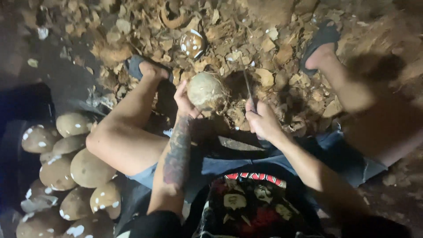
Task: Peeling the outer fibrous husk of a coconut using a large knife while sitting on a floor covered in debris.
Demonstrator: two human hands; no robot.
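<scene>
My left hand (185, 102) grips a pale, round husked coconut (205, 89) from its left side, holding it up just above the ground between my knees. My right hand (262, 119) is closed around the handle of a knife (248, 83) whose dark blade points up and away, just to the right of the coconut and apart from it. The blade is blurred and partly lost against the dark hollow behind it.
A pile of several brown peeled coconuts (70, 172) with white patches lies at the lower left. Husk and shell scraps (246, 35) cover the ground ahead, with one spotted coconut piece (192, 43) among them. My feet in sandals (140, 66) (320, 42) rest on either side.
</scene>
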